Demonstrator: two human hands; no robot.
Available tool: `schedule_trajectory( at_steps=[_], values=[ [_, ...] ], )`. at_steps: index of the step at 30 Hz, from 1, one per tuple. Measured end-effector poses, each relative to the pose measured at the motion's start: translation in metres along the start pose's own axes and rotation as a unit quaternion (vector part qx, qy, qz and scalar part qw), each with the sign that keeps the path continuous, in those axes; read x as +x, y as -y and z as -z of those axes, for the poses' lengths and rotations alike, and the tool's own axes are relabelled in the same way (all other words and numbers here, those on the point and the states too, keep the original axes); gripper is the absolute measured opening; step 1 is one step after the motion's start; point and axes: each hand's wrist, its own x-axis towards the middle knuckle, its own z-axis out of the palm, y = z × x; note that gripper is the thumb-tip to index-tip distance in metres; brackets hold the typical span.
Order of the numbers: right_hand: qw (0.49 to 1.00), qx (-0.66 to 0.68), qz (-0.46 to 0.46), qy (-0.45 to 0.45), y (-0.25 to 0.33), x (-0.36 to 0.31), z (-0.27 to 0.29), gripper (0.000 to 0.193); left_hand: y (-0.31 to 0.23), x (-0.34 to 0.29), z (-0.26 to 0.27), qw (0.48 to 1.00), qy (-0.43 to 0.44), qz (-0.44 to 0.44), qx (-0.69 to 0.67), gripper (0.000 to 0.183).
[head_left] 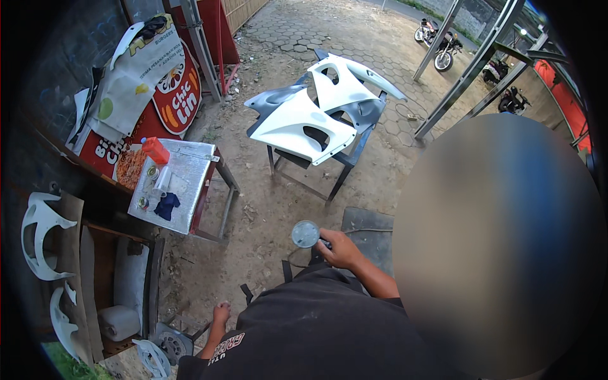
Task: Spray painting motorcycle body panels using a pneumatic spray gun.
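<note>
My right hand (341, 248) is wrapped round the grip of a spray gun, held in front of my body. From above, the gun shows mostly as its round, greyish cup (305, 234); the rest is largely hidden. My left hand (220, 313) hangs low at my side, its fingers loosely curled with nothing visible in them. Ahead of me, a white motorcycle fairing panel (288, 130) with an oval opening rests on a dark metal stand (339, 178). Another white fairing panel (345, 85) lies behind it, partly grey. Neither hand touches the panels.
At left stands a silver-topped table (183, 166) with a red-orange bottle (155, 151), small cans and a dark blue cloth (166, 206). More white fairing parts (39, 237) sit by a wooden cabinet (101, 266). A metal post (472, 69) rises at right; a blurred oval hides things below it.
</note>
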Motion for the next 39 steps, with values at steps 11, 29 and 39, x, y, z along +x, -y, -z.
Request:
schedule_trajectory(
  at_steps=[11,29,39],
  values=[
    [0.997,0.062,0.022,-0.031,-0.103,0.058,0.088,0.025,-0.122,-0.053,-0.100,0.976,0.052,-0.107,0.185,0.044],
    [0.941,0.184,-0.181,-0.219,-0.153,0.050,0.170,0.043,-0.270,0.028,-0.166,0.922,0.177,-0.106,0.327,0.044],
    [0.944,0.058,-0.247,-0.209,-0.082,0.107,0.132,0.025,-0.403,0.178,-0.188,0.897,0.162,-0.178,0.372,0.048]
  ],
)
